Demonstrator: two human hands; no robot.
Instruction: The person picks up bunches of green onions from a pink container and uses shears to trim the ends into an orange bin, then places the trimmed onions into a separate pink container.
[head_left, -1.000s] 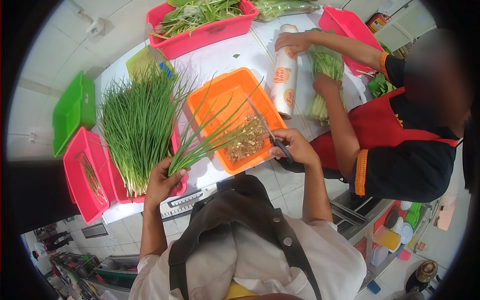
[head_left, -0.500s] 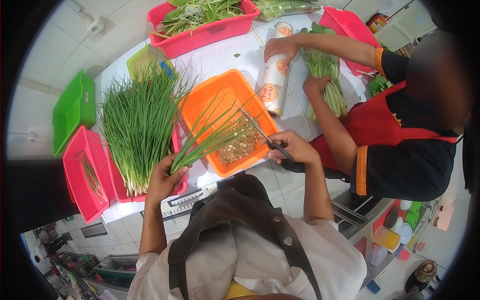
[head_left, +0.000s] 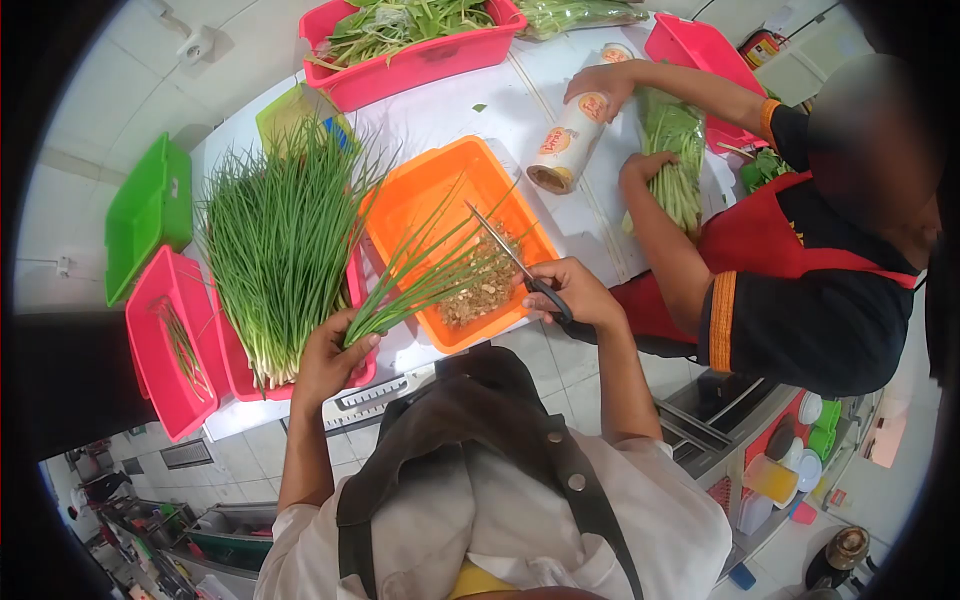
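- Holds a bunch of spring onions [head_left: 400,300] over the near edge of the orange tray [head_left: 440,175], leaf ends fanned out above it.
- Pinches the bunch low on its stalks with the left hand [head_left: 333,358], thumb on top and fingers curled beneath, just beside the big pile of spring onions [head_left: 285,240].
- Grips scissors [head_left: 512,255] by the dark handles with the right hand [head_left: 580,295], fingers closed around them at the near right side of the tray.
- Points the blades up and to the left, over the tray, near the leaf ends; cannot tell how far apart they stand.
- Has brown scraps [head_left: 475,290] heaped in the near part of the tray, below the leaves.
- Has the big pile in a pink tray [head_left: 240,375] to the left, then a second pink tray [head_left: 165,290] with a few thin stalks [head_left: 183,350], and a green tray [head_left: 150,220] beyond.
- Shares the white table [head_left: 520,110] with a co-worker [head_left: 800,250] on the right, one hand on a wrap roll [head_left: 570,135], the other on leafy greens [head_left: 675,150].
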